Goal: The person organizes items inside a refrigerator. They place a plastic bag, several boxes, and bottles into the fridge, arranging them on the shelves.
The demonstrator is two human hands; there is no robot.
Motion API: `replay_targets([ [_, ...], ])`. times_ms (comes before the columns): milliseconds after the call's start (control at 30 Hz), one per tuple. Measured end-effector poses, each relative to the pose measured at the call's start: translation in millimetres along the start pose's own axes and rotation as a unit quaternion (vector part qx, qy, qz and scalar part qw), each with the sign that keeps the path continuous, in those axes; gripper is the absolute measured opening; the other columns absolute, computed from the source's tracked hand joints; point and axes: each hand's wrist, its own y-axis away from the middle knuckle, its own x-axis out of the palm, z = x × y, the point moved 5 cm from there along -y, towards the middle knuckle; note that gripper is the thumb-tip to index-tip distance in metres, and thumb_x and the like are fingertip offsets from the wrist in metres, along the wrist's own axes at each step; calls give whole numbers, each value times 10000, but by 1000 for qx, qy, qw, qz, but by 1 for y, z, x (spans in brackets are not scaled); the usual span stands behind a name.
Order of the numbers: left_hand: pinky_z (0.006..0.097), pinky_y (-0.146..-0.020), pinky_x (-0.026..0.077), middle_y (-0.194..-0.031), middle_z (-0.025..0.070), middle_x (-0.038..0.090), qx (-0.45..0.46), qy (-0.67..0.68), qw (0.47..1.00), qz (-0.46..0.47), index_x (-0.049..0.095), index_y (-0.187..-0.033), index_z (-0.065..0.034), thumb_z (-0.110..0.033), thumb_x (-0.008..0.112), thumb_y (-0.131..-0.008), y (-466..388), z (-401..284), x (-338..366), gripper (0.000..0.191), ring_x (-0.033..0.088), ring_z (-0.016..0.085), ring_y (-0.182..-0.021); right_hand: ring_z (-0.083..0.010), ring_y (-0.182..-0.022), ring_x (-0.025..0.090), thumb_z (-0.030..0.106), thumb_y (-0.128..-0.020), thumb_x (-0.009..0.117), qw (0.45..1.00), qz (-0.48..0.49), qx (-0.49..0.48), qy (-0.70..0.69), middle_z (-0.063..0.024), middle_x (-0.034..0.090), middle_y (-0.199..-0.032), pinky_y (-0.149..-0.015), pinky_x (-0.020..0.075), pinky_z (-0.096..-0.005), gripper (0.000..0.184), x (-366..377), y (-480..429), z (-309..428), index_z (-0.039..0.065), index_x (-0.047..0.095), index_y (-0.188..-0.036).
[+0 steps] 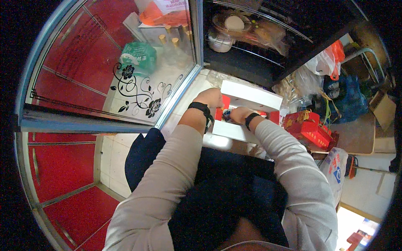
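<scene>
An open cardboard box (pixel 251 94), white outside with red end flaps, sits low before me near the tiled floor. My left hand (pixel 211 97), with a black band at the wrist, grips the box's red left end flap (pixel 225 102); its fingertips are mostly hidden. Inside the box, my right hand (pixel 240 114) reaches down, also with a dark wristband. Small dark bluish items (pixel 226 113) lie at its fingertips, but whether it holds one is hidden. Some red and white contents show further right in the box.
A sliding glass door (pixel 138 94) with black flower prints stands left. Ahead is a dark rack (pixel 245 62) with a bowl and bags. On the right, a red carton (pixel 307 128) and plastic bags (pixel 323 62) crowd a wooden board (pixel 358 135).
</scene>
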Motion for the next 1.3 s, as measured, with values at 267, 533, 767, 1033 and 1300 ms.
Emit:
replay_targets([
  [267, 333, -660, 570, -817, 207, 708, -162, 297, 941, 2, 639, -1092, 126, -629, 453, -959, -1, -20, 3, 788, 715, 231, -760, -420, -811, 642, 73, -772, 628, 945, -313, -65, -70, -204, 673, -880, -730, 523, -473, 132, -104, 163, -37, 38, 690, -884],
  [533, 421, -996, 520, -1265, 429, 473, -54, 728, 672, 124, 303, -1375, 181, -879, 298, -797, 22, -139, -40, 1208, 561, 443, -1195, -333, -947, 686, -11, -780, 620, 840, -531, -89, 65, -148, 704, -1040, -826, 567, -394, 327, -218, 295, 18, 49, 678, -1096],
  [767, 386, -785, 614, -1055, 120, 688, 86, 725, 672, 123, 591, -1139, -24, -309, 640, -952, 30, -214, -103, 345, 705, 211, -892, -320, -1071, 654, 104, -845, 619, 783, -562, -175, 200, -147, 642, -1218, -904, 554, -388, 297, -218, 336, 48, 47, 627, -1136],
  [1033, 431, -796, 607, -1105, 154, 662, 177, 649, 726, -144, 509, -1225, -7, 74, 748, -783, 23, -226, -155, 509, 687, 274, -970, -245, -1182, 606, 138, -950, 622, 712, -593, -50, -373, -166, 589, -1338, -955, 520, -350, 416, -201, 334, -19, -2, 534, -1332],
  [1300, 421, -822, 589, -1134, 131, 659, 201, 631, 738, -133, 535, -1248, -30, 17, 739, -825, -9, -223, -156, 472, 678, 257, -980, -171, -989, 656, 281, -953, 659, 557, -386, -86, -731, -67, 657, -1119, -809, 564, -341, 396, -213, 262, -10, 24, 545, -1232],
])
